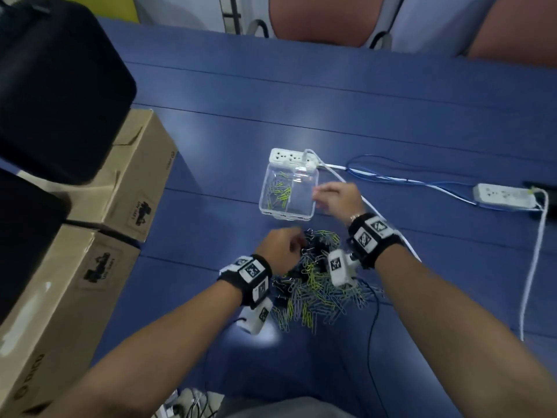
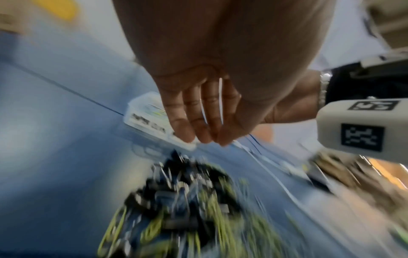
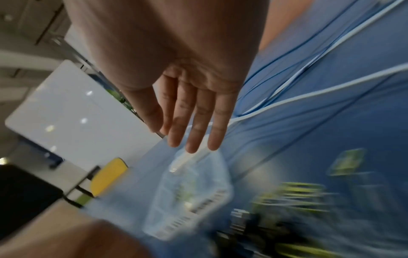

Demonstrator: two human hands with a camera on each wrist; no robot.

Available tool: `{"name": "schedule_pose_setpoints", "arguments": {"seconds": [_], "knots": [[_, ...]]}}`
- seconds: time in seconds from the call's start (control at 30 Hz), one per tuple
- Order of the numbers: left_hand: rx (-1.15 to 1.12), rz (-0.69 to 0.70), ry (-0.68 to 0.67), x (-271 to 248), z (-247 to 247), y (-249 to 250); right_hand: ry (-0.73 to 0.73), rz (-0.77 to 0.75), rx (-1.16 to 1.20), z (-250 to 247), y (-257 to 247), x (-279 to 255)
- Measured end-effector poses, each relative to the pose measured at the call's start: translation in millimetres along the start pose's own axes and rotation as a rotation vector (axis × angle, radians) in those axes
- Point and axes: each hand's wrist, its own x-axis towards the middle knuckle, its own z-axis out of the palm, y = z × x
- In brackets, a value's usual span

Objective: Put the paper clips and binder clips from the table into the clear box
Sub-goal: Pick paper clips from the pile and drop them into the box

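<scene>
Right hand (image 1: 337, 198) hovers, fingers (image 3: 194, 129) straight and empty, by the clear plastic box (image 1: 287, 188) at twelve o'clock of the clip pile (image 1: 316, 285). Left hand (image 1: 278, 247), fingers straight, should pinch few.

The clear box (image 1: 287, 193) stands open on the blue table, a rectangular transparent plastic container split by a divider into two compartments; its left one holds a scatter of yellow-green and silver paper clips (image 1: 280, 193), the right looks bare. Just in front of it lies a loose heap of paper clips (image 1: 316, 300), grey-blue and yellow-green, with black binder clips (image 1: 313, 251) bunched at the heap's far end.
</scene>
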Motion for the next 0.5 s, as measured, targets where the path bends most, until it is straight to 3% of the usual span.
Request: {"name": "schedule_pose_setpoints", "arguments": {"seconds": [0.1,0.17,0.3,0.37,0.5], "knots": [[0.357,0.016,-0.240,-25.8,29.9,14.8,0.017,-0.001,-0.247,-30.1,42.2,-51.9],[0.538,-0.017,-0.310,-43.7,49.7,22.2,0.024,0.079,-0.380,-46.3,74.6,-83.4],[0.588,-0.143,-0.298,-65.3,83.0,21.2,0.011,0.283,-0.703,-65.9,131.6,-127.2],[0.575,-0.192,-0.269,-69.3,94.9,19.0,0.002,0.388,-0.753,-67.9,150.2,-142.3],[0.574,-0.207,-0.234,-72.6,107.4,17.1,-0.023,0.396,-0.798,-60.5,167.8,-153.8]]}}
